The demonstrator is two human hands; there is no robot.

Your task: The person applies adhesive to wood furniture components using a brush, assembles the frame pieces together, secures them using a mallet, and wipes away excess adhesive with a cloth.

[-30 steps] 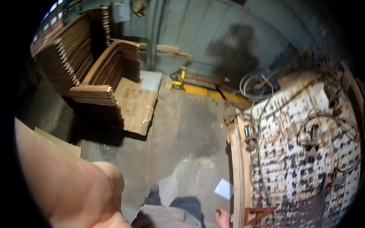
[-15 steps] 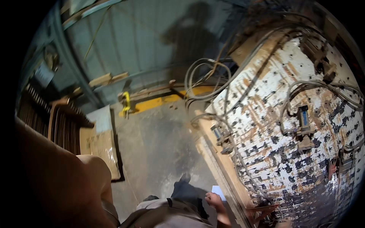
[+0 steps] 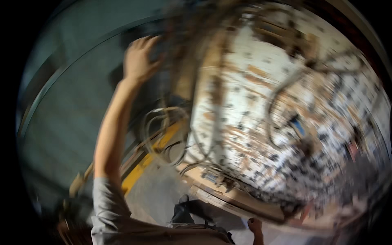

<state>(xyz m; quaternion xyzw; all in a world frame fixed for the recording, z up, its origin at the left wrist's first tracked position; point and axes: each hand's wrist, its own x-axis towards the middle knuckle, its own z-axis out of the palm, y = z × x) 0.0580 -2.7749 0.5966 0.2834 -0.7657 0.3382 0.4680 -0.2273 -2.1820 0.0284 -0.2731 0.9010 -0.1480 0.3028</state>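
Observation:
My left arm stretches far forward, and my left hand [image 3: 140, 61] is open, its fingers spread. It is in front of the green-grey wall [image 3: 77, 85], close to a dark blurred tangle at the wall's right; whether it touches anything I cannot tell. Low in the view, my right hand [image 3: 254, 225] hangs beside my body with the fingers curled closed. What it holds, if anything, is hidden. The wooden edge [image 3: 228, 196] of a large worn white board [image 3: 245, 102] lies just beyond it.
Looped hoses [image 3: 163, 126] hang at the board's left corner, above a yellow floor strip [image 3: 143, 169]. A metal clamp-like fitting [image 3: 214, 177] sits on the near edge. A blue-faced device [image 3: 298, 127] stands on the board. My foot [image 3: 183, 199] is on the concrete floor.
My view has swung to the right and is smeared. My left arm has gone from the lower left to reaching out far ahead. A white sheet-like piece beside my right hand no longer shows.

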